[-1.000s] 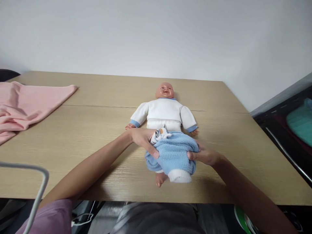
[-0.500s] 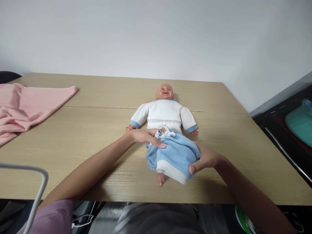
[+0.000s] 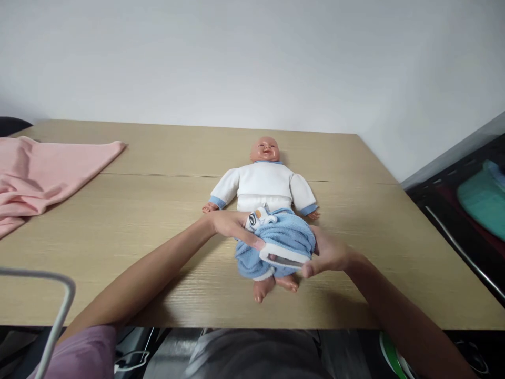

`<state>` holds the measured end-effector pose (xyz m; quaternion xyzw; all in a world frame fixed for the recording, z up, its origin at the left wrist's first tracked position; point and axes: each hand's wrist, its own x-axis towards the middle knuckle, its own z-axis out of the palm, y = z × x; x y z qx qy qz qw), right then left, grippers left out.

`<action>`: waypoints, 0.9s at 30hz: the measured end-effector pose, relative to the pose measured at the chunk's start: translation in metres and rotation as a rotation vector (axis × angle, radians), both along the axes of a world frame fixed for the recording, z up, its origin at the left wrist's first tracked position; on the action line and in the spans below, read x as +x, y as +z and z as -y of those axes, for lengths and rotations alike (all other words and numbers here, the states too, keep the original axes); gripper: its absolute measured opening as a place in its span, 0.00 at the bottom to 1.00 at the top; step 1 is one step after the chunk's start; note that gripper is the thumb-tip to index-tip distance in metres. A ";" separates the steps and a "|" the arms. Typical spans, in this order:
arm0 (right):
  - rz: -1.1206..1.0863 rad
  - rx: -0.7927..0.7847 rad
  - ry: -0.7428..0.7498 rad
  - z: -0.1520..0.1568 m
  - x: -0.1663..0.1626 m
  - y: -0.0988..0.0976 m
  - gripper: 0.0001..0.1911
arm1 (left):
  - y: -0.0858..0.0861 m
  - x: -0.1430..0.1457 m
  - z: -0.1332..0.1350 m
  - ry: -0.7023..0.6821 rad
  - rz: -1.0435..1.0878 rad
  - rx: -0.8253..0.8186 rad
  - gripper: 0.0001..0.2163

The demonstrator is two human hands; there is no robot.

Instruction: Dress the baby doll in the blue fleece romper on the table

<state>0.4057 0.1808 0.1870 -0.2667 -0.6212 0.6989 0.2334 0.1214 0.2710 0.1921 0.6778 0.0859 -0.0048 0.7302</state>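
A baby doll (image 3: 265, 179) in a white top with blue cuffs lies on its back, head away from me. Blue terry shorts (image 3: 276, 231) with white trim and a small animal figure lie bunched over its legs; both bare feet stick out below. My left hand (image 3: 236, 226) grips the shorts from the left, thumb at the white-edged opening. From the right, my right hand (image 3: 325, 252) holds the same opening's other end, thumb in front and fingers partly hidden behind the cloth. The opening gapes between my thumbs.
The doll rests on a wooden table (image 3: 165, 195) near its front edge. A pink cloth (image 3: 51, 173) lies rumpled at the left. A grey metal tube (image 3: 59, 310) curves in at lower left. To the right stands a dark rack with a teal item (image 3: 483, 197).
The white-trimmed opening has been lifted and spread, so its inside shows. Both of the doll's feet now show, where only one did before. My hands have moved only slightly.
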 end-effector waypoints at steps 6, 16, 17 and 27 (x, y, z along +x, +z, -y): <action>0.198 0.307 -0.482 0.017 -0.013 0.005 0.20 | 0.005 0.008 0.010 0.127 0.044 0.058 0.29; 0.534 0.330 -0.879 0.101 -0.041 0.011 0.18 | 0.023 0.037 0.047 0.253 -0.013 0.492 0.06; 0.512 0.265 -0.882 0.110 -0.046 0.007 0.19 | 0.024 0.038 0.049 0.244 -0.035 0.559 0.07; 0.654 0.239 -1.069 0.134 -0.037 -0.044 0.21 | 0.020 0.048 0.070 0.195 -0.470 1.062 0.12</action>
